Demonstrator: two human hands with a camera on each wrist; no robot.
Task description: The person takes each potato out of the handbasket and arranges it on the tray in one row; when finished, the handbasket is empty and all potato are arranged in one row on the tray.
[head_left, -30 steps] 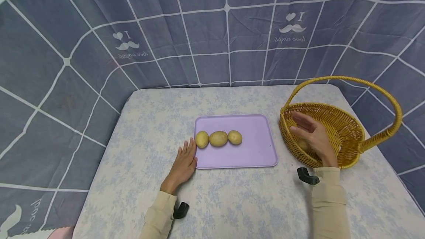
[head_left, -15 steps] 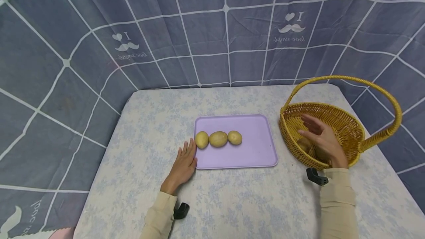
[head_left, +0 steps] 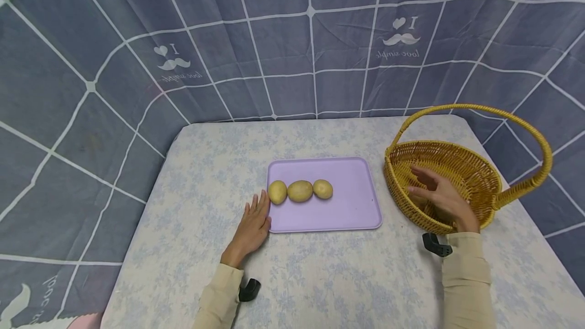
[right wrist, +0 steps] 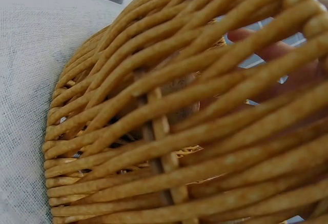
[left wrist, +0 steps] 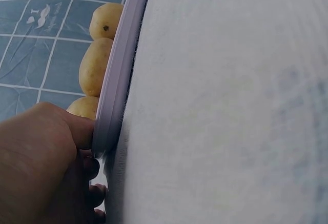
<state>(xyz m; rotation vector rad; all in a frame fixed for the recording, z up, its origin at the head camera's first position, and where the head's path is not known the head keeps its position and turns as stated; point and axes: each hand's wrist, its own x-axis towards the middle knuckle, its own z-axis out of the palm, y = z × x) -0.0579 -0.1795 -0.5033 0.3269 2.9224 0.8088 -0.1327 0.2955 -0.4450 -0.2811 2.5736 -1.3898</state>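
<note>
Three yellowish-brown potatoes, a left one (head_left: 277,192), a middle one (head_left: 300,191) and a right one (head_left: 323,189), lie in a row on a lilac tray (head_left: 354,202). My left hand (head_left: 249,226) rests at the tray's left edge with fingers extended; in the left wrist view its thumb touches the rim. Inside a yellow wicker basket (head_left: 398,204) reaches my right hand (head_left: 445,196), fingers loosely bent and thumb apart. Rounded potato-like shapes beneath that hand are mostly hidden. Woven strands (right wrist: 215,116) block much of the right wrist view.
The basket's tall arched handle (head_left: 502,112) rises over its right side. A pale floral cloth (head_left: 329,273) covers the table, which ends at the back against a grey-blue checked curtain (head_left: 283,39).
My right hand has shifted rightward and toward me inside the basket, then dipped slightly lower. The left hand, the tray and its potatoes stay as they were.
</note>
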